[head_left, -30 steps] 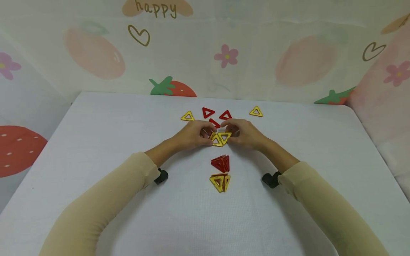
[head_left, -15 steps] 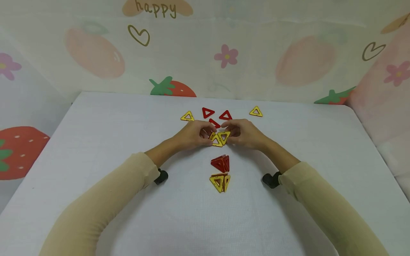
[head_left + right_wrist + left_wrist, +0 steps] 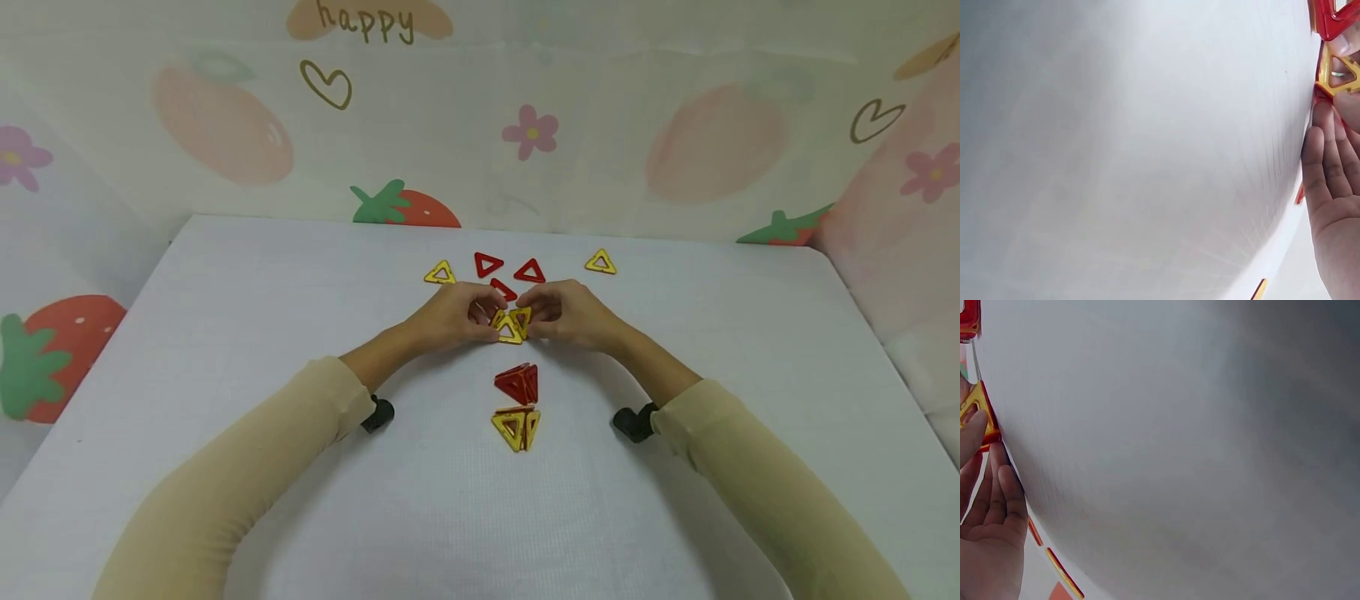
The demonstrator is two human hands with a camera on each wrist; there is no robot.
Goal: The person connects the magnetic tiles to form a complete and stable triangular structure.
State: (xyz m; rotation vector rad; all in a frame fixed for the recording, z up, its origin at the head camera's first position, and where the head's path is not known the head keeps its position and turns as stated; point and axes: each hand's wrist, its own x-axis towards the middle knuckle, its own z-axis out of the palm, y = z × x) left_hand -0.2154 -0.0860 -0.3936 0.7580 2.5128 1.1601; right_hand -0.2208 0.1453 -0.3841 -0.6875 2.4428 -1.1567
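Note:
Yellow triangular magnetic tiles [image 3: 509,339] meet at their edges between my hands, with one tile sloping up on the right. My left hand [image 3: 450,318] grips the left side, its thumb on a yellow tile [image 3: 990,422] in the left wrist view. From the right, my right hand [image 3: 576,317] pinches the right-hand tile [image 3: 1329,85] between thumb and fingers. Fingers hide part of the tiles. Nearer me, a red pyramid of tiles [image 3: 517,384] stands just behind a yellow pyramid [image 3: 512,429].
Behind the hands lie flat red triangle tiles [image 3: 530,271], one partly covered by the left fingers. One loose yellow tile [image 3: 440,272] lies at the back left, another yellow tile [image 3: 601,262] at the back right. A white cloth covers the table [image 3: 300,275].
The right-hand yellow tile has tilted up and inward, toward the left tiles. My right fingers have shifted slightly left with it, while my left hand stays in place.

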